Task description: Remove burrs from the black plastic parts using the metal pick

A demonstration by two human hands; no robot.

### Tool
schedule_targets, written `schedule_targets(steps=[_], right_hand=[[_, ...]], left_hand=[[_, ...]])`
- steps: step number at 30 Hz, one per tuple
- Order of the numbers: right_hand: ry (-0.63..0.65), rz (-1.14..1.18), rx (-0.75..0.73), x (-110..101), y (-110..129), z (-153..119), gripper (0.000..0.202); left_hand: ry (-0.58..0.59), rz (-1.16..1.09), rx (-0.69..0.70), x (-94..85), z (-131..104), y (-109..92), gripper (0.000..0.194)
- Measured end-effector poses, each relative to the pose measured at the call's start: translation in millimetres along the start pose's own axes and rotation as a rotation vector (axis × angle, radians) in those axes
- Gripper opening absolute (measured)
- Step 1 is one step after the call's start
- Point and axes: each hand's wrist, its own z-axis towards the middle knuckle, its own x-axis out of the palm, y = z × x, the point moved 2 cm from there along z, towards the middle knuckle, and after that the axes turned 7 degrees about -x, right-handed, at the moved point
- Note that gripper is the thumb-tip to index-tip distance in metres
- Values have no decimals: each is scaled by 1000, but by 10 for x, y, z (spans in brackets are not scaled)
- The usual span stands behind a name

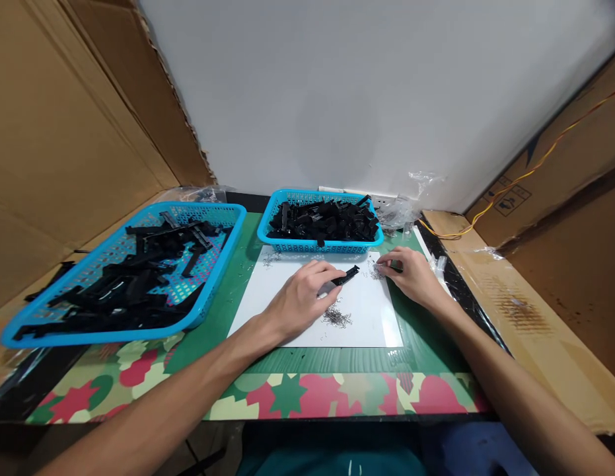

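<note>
our left hand [302, 297] pinches a small black plastic piece [345, 276] over the white sheet [361, 317]. our right hand [409, 272] presses its fingertips together in a scatter of tiny metal springs [375, 270], below the small blue basket [287, 243].

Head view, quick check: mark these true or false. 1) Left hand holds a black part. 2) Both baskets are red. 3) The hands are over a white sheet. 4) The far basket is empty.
1) True: the left hand grips a black part.
2) False: the near basket and the far basket are blue.
3) True: the left hand and the right hand work over the white sheet, near small metal springs.
4) False: it holds many black parts.
</note>
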Motion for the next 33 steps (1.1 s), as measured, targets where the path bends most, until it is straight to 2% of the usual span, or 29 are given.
schedule_targets(steps=[4, 10, 16, 19, 22, 26, 33], right_hand=[[54, 55, 11, 9, -44, 95, 11], [174, 109, 59, -9, -103, 158, 6], [71, 225, 42, -71, -103, 27, 16], [58, 255, 13, -85, -54, -14, 15], [75, 322, 15, -93, 0, -18, 13], [124, 322, 3, -125, 76, -23, 21], [184, 432, 0, -145, 191, -66, 18]], left_hand=[[31, -88, -53, -16, 8, -8, 31], [62, -225, -97, -37, 25, -50, 20], [86, -418, -209, -38, 22, -90, 19], [69, -491, -204, -31, 27, -98, 17], [63, -510, -198, -25, 33, -105, 16], [66, -509, -199, -20, 31, -112, 16], [79, -531, -213, -2, 23, -105, 18]])
